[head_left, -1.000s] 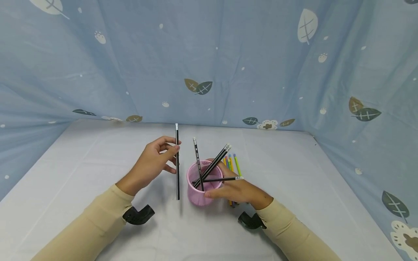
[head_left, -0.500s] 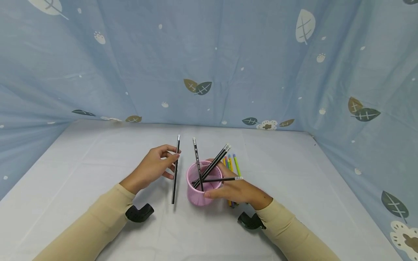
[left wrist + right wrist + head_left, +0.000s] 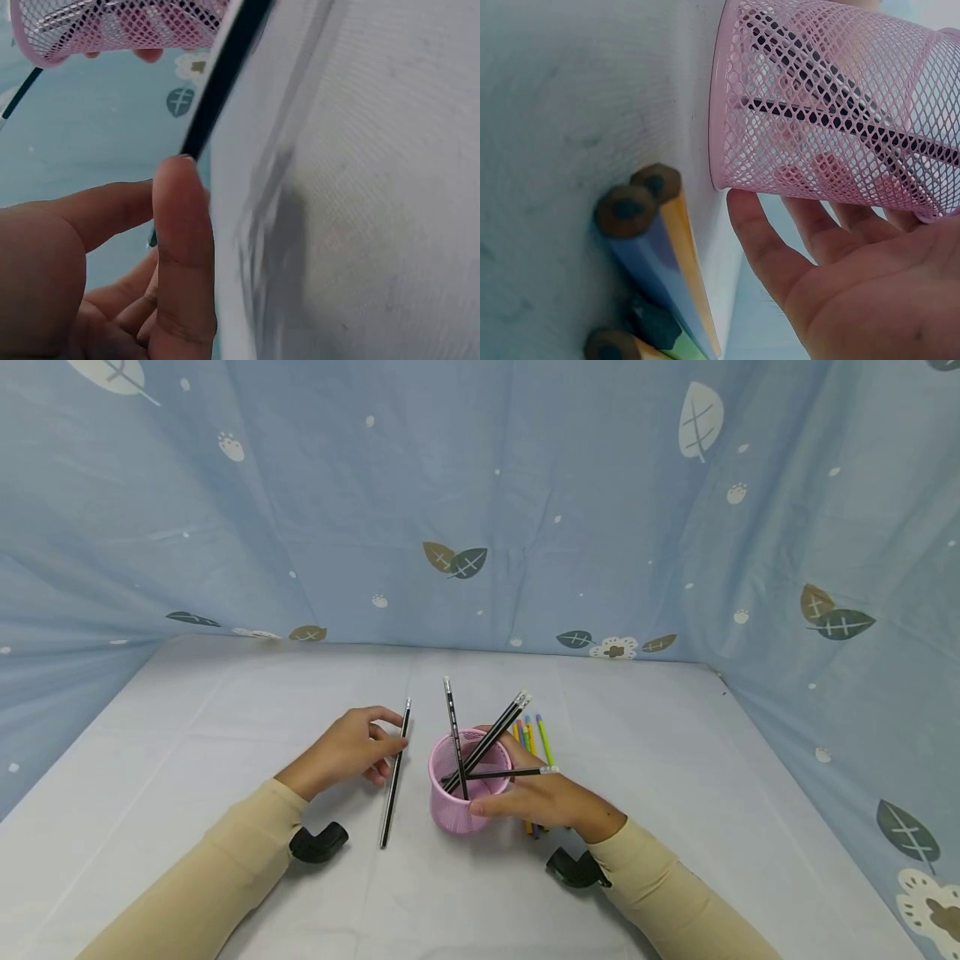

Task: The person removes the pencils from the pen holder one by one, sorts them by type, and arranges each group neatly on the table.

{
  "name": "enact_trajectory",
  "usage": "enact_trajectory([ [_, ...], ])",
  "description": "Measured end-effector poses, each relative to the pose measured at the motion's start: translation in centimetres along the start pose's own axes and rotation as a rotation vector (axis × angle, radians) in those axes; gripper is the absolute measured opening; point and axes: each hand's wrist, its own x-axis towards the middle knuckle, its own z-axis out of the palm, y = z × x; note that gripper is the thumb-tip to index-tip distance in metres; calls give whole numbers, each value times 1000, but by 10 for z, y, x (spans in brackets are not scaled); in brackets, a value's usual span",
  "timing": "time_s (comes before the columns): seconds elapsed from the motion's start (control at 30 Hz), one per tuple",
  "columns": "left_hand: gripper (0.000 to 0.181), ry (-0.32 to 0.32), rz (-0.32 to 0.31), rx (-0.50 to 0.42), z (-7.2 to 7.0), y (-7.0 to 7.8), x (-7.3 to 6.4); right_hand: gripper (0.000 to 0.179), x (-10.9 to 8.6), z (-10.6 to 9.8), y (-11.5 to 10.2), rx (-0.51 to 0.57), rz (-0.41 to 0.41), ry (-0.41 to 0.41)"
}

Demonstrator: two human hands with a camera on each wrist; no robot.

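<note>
Pinching a pencil [image 3: 393,789] with the left hand [image 3: 347,750], over the desk [image 3: 675,760]. Gripping the cup [image 3: 459,817] — loaded with black pencils [image 3: 486,742] — in the right hand [image 3: 551,799], beside coloured pencils [image 3: 544,740].

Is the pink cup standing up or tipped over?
Standing up. In the head view, the pink cup has its round mouth facing up, with black pencils leaning inside. The right hand holds its side.

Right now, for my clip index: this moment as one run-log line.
left hand: pinches black pencil | right hand: grips pink mesh cup | inside it: black pencils | colored pencils: on table
</note>
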Motion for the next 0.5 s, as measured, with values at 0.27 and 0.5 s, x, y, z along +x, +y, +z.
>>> enact_trajectory([
  [0.27,48,36,7,51,1,-3,1,81,0,1,0,-2,-6,-6],
  [0.5,52,53,3,100,2,-4,1,80,0,0,2,-6,-8,-3],
])
